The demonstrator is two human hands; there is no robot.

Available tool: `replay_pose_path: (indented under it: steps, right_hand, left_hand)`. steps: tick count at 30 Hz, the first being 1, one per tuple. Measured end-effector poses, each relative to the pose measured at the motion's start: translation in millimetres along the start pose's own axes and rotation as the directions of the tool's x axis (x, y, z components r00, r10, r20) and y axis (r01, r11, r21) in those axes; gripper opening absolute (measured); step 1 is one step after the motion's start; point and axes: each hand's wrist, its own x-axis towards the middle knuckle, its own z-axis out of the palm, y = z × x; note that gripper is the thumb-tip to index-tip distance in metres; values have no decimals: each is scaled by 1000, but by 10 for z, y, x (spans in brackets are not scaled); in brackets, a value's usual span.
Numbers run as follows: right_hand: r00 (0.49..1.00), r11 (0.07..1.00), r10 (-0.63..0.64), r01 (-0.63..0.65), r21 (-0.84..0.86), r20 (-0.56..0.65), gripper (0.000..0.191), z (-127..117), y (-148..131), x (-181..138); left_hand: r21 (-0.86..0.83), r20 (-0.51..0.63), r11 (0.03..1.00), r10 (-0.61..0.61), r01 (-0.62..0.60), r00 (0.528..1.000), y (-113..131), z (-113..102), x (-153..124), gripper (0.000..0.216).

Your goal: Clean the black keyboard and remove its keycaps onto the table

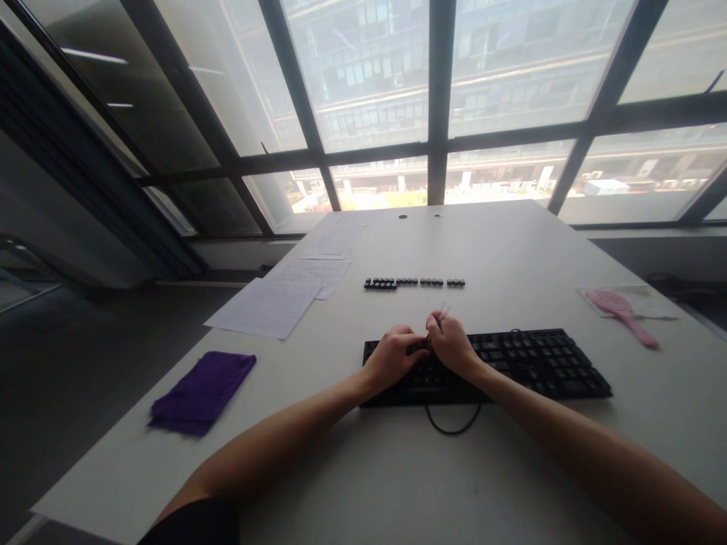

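A black keyboard (528,363) lies flat on the white table, with both hands over its left half. My right hand (451,344) is closed around a thin wire keycap puller (446,307), whose wire ends stick up above the fingers. The puller's lower end is hidden by the hand. Close beside it, my left hand (396,354) rests on the keyboard, thumb and forefinger drawn together near the right fingertips. What lies between them is too dark to make out. Beyond the keyboard, several loose black keycaps (380,284) stand in short rows.
On the left lie a folded purple cloth (204,393) and sheets of paper (266,306). A pink hairbrush (622,314) sits on a clear plastic bag (653,304) at the right. The keyboard's cable (453,432) loops out at the front. Windows rise behind the table (352,477).
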Motion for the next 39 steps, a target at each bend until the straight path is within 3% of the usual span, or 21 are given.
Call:
replay_pose_path:
  steps: [3,9,16,23,28,33,39]
  right_hand:
    - [998,999,19,-16,48,-63,27,-12,9,19]
    - [997,997,16,-10,81,-78,27,-10,-3,12]
    - [990,997,39,-30,70,-137,27,11,30,25]
    - [983,986,98,-74,151,-158,25,7,48,41]
    - [983,979,121,-95,179,-141,24,7,9,38]
    - [984,973,137,-113,200,-111,23,8,-16,38]
    - [985,973,134,-110,204,-109,23,16,9,47]
  left_hand:
    - [-23,-43,1000,-4,3,999,18,-16,-9,19]
    - [12,-51,1000,22,-21,998,31,-28,-17,18]
    - [137,-55,983,131,-122,990,31,22,-33,15]
    - [66,-108,997,56,-49,993,59,-120,41,13]
    - [70,-184,997,-15,28,983,-321,-332,316,7]
    - [208,-135,973,-74,101,988,-884,-377,559,7]
    - [336,-111,942,54,-13,992,-1053,-243,818,8]
